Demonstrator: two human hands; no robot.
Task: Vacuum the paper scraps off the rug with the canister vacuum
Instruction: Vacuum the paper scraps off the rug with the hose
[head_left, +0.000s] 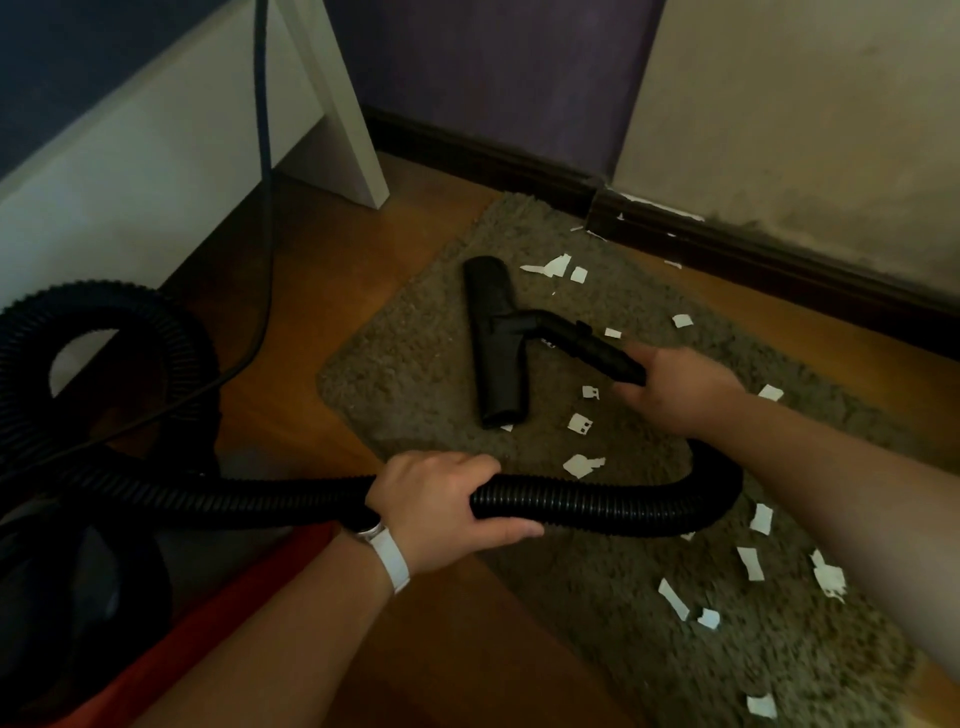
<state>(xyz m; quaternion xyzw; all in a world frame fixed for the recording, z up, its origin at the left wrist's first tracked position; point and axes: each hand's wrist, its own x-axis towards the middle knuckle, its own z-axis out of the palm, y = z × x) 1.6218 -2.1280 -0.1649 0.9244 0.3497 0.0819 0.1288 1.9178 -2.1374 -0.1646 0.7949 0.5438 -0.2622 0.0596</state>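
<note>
A grey-brown shaggy rug (415, 358) lies on the wooden floor, strewn with several white paper scraps (583, 464). The black floor nozzle (496, 343) of the vacuum rests flat on the rug's far part. My right hand (675, 387) grips the short black tube behind the nozzle. My left hand (441, 506) grips the black ribbed hose (597, 504), which curves under my right forearm. The hose loops back to the dark canister (67, 582) at the lower left.
A white desk panel and leg (343, 104) stand at the upper left, with a black power cord (265, 208) hanging down beside it. A dark skirting board (779, 260) runs along the wall behind the rug. Bare wooden floor (291, 312) lies left of the rug.
</note>
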